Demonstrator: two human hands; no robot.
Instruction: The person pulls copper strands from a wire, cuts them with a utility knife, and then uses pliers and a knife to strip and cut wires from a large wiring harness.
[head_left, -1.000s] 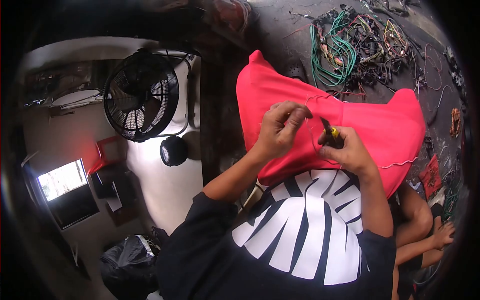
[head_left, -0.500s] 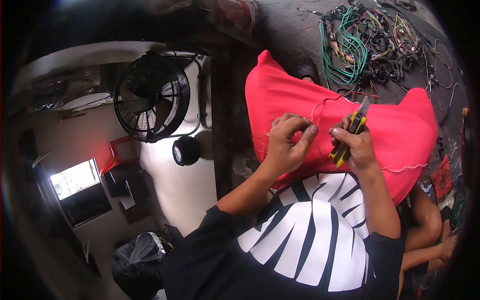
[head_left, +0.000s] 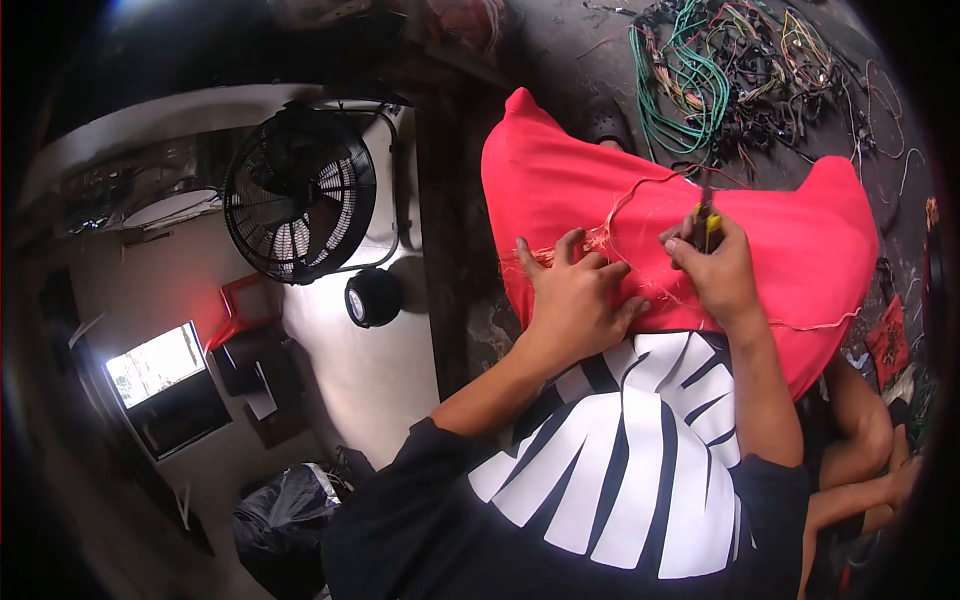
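Utility knife [head_left: 708, 228], yellow and black, above a red cloth [head_left: 800, 220] spread across the seated person's lap; its blade points away from the body. The right hand [head_left: 722, 275] is closed around the handle, thumb and fingers folded against it. The left hand [head_left: 578, 300] lies palm down on the cloth, fingers spread and partly bent; from where I stand I cannot tell whether any strand is caught beneath it. Fine coppery strands [head_left: 598, 240] lie in a loose tuft just beyond its fingers, with more on the cloth beside it. A thin reddish wire [head_left: 628, 196] curves from near this tuft toward the far edge of the cloth. A paler wire [head_left: 815, 325] runs over the cloth's right side.

Surroundings: the wearer's black shirt [head_left: 400, 510] carries broad white stripes. Beyond the cloth are a dark clog [head_left: 605, 122] and, on the floor, a tangled heap of wires [head_left: 730, 85], green loops at its near left. At the right, close by, another person's bent leg [head_left: 858, 420] and forearm show. Well apart at the left stand a black fan [head_left: 300, 195], a small round black device [head_left: 374, 297] and a black plastic bag [head_left: 285, 520].
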